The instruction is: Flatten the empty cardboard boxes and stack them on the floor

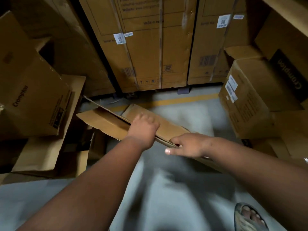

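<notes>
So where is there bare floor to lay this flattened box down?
Grey floor lies bare between the yellow line and the flattened box that left hand and right hand grip, and nearer the sandalled foot. Crowded: open boxes left, stacked cartons right, tall cartons behind.

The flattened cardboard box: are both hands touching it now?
Touching. The head view shows the left hand curled over the flattened cardboard box at its upper edge, and the right hand gripping the same edge.

A warehouse: tall strapped cartons (pixel 146 47) with barcode labels (pixel 120 38) stand on a line-marked concrete floor (pixel 183 110).
</notes>
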`<state>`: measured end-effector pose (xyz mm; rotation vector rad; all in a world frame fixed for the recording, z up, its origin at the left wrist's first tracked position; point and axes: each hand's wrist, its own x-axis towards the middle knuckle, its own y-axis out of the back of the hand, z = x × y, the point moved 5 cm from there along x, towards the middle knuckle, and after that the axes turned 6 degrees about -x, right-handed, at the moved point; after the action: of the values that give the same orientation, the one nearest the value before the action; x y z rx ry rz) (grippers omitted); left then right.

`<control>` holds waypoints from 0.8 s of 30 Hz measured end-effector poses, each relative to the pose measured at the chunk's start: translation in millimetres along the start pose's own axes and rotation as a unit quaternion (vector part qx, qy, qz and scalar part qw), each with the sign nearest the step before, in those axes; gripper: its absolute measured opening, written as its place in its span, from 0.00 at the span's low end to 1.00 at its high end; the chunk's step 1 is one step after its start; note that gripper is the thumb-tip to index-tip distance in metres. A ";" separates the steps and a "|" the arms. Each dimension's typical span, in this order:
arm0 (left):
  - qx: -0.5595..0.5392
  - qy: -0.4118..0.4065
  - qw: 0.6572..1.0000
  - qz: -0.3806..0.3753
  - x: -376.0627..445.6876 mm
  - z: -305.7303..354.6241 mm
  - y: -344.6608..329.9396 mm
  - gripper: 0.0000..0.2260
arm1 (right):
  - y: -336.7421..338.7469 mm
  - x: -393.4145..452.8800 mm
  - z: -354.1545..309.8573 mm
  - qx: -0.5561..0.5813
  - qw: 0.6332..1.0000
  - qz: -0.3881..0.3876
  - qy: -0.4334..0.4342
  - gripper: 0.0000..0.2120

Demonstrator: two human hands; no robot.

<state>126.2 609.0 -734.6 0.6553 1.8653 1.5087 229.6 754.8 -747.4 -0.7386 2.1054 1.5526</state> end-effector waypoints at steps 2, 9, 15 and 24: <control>0.026 0.000 0.994 -0.107 -0.8 6.4 -6.1 0.08 | -12.2 -1.2 -0.5 -0.095 0.995 -0.015 -0.031 0.23; -0.014 0.048 0.998 0.025 6.1 -17.6 11.0 0.12 | 25.5 -6.3 6.9 -0.146 0.967 0.178 -0.105 0.19; -0.046 0.068 0.992 0.092 -22.9 -6.9 9.4 0.12 | 3.7 -7.9 11.2 -0.181 0.947 0.259 -0.062 0.22; -0.118 0.051 0.969 -0.210 -113.0 86.9 -153.1 0.14 | -176.1 -10.8 19.3 -0.183 0.982 -0.024 -0.032 0.28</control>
<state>268.8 551.1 -876.5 0.0642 1.7224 1.4647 350.5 733.7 -875.5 -0.8410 1.7608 1.9358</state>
